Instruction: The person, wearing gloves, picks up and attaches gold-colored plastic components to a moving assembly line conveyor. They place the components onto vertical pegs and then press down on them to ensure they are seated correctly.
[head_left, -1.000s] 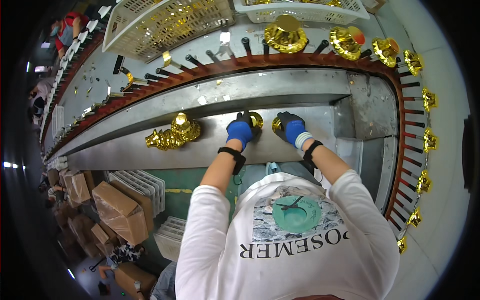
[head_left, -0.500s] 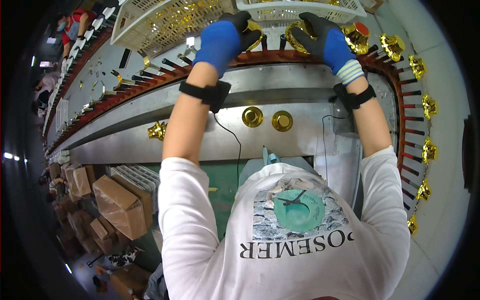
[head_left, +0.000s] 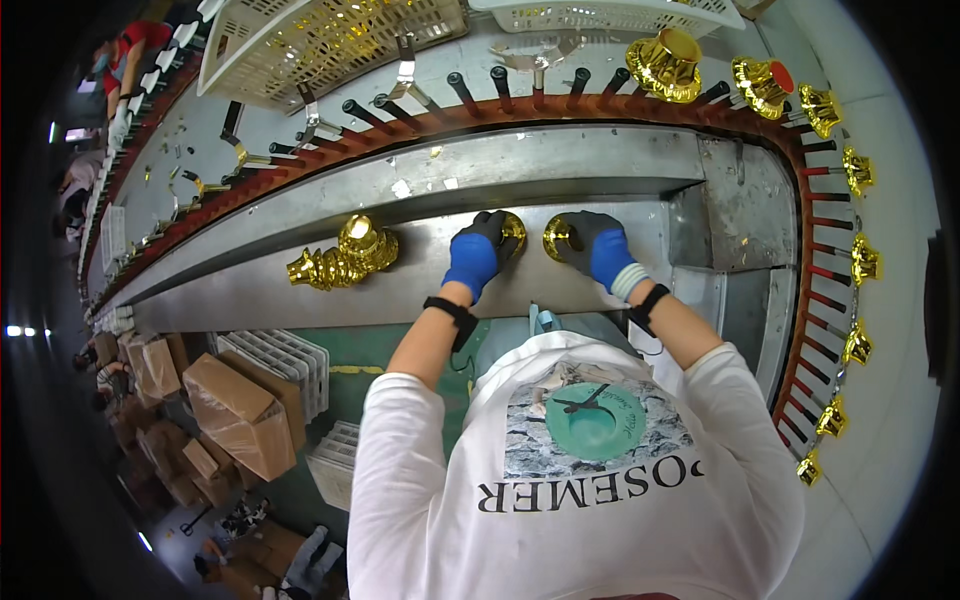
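My left hand (head_left: pixel 478 248), in a blue and dark grey glove, is closed round a shiny gold flared piece (head_left: pixel 514 234) on the metal bench. Just right of it, my right hand (head_left: pixel 592 247), gloved alike, grips a second gold flared piece (head_left: pixel 555 240) by its left side. Fingers cover much of both pieces. On the bench to the left lies a nested row of gold flared pieces (head_left: pixel 330 270), with one gold piece (head_left: pixel 362 236) turned up at its right end.
A curved track (head_left: pixel 540 112) with dark upright pegs runs beyond the bench and bends down the right side. Gold flared pieces (head_left: pixel 668 66) sit on some pegs. White plastic baskets (head_left: pixel 330 60) stand behind it. Cartons (head_left: pixel 240 410) are stacked at lower left; other people work at far left.
Both hands have come back from the track to the two gold pieces on the bench and closed on them. Gold pieces on the track have shifted along its bend, rightward and down.
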